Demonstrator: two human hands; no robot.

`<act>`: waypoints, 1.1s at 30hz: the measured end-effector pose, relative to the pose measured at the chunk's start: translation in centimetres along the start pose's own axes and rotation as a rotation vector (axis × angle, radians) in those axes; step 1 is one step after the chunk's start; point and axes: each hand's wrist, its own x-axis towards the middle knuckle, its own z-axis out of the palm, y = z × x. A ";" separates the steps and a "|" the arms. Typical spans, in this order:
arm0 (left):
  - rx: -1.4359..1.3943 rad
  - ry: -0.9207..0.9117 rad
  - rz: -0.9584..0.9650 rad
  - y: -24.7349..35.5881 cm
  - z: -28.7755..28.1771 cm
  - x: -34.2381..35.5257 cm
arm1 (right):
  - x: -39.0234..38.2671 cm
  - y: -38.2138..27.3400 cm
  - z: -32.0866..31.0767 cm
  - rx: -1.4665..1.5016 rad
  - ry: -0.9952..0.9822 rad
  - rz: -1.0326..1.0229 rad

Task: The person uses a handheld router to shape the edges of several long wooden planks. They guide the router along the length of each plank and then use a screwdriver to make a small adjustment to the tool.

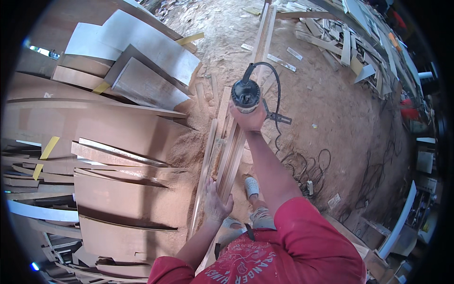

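Observation:
My right hand [250, 119] is wrapped around a black handheld router [245, 94], which stands upright on long wooden strips [232, 151]. A dark bar-shaped guide [279, 117] sticks out from the router's right side. From its top a black cord [278, 85] loops over and down to the right. Nearer to me, my left hand [217, 203] lies on the strips with its fingers stretched forward and the thumb apart. The router's base and bit are hidden beneath its body and my hand.
Large boards and panels [118, 203] lean in stacks along the left, with sawdust [182, 151] heaped by them. Tangled cable [307, 168] lies on the dusty floor at right. Wood offcuts [347, 47] are piled at the far right. My feet stand close to the strips.

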 end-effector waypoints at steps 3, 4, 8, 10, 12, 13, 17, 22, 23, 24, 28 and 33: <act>0.013 -0.029 -0.036 0.3 -0.4 0.2 | 2.8 0.7 0.8 0.014 -0.018 0.002; 0.029 -0.053 -0.045 0.4 -0.5 0.1 | 3.7 0.9 1.1 0.007 -0.010 -0.012; 0.006 -0.079 -0.044 0.5 -0.7 0.3 | 7.6 2.1 2.1 -0.035 0.002 -0.009; 0.011 -0.077 -0.042 0.3 -0.6 0.4 | 9.6 2.5 2.8 -0.056 0.019 -0.016; 0.017 -0.074 -0.042 0.0 -0.4 0.2 | 11.4 2.6 3.4 -0.038 -0.011 0.015; 0.011 -0.075 -0.038 -0.4 -0.3 0.0 | 11.7 2.5 3.7 -0.019 -0.038 0.046; 0.003 -0.086 -0.050 0.0 0.1 0.0 | 14.7 4.9 4.1 -0.031 -0.007 0.016; -0.010 -0.075 -0.027 -0.3 -0.4 0.3 | 17.1 4.6 5.0 -0.052 -0.008 0.037; -0.027 -0.029 0.023 -0.4 -0.4 0.2 | 17.3 4.3 5.3 -0.077 -0.005 0.045; -0.025 -0.020 0.026 -0.4 -0.3 0.3 | 17.9 4.1 5.3 -0.070 0.000 0.025; -0.031 -0.003 0.009 -0.2 -0.4 0.1 | 19.4 3.8 5.4 -0.098 0.030 -0.015; -0.064 -0.001 0.017 -0.4 -0.4 0.3 | 19.2 4.0 5.3 -0.056 0.014 -0.052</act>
